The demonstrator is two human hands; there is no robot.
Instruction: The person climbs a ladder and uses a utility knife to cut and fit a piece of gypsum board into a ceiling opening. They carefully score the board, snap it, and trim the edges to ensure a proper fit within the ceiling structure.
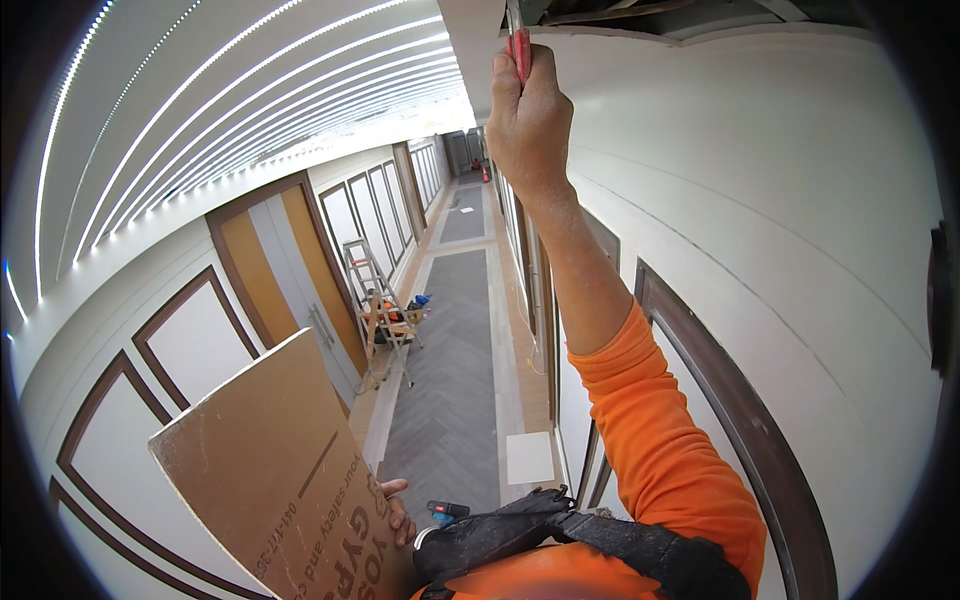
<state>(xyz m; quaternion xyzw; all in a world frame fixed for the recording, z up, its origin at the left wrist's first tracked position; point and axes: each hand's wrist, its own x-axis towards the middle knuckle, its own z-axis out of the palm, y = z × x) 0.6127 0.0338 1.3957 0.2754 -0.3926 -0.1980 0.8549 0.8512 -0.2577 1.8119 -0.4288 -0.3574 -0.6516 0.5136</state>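
Observation:
My right hand (530, 130) is raised high, its orange-sleeved arm stretched upward. In its fist is a red-handled tool (520, 55). A thin metallic part points up from the handle and runs out of the picture, so its exact kind does not show. Just right of the tool is a dark, rough-edged opening (700, 18) in the white surface overhead. Low on the left, a brown paper-faced gypsum board (270, 450) with a white edge stands tilted. My left hand (398, 512) grips the board's right side; only some fingers show.
A stepladder (370, 290) stands farther down the corridor, with tools and bags around it. A white square sheet (530, 458) lies on the floor at the right. Double doors (300, 290) and framed panels line the left wall. A black strap (640, 540) crosses my body.

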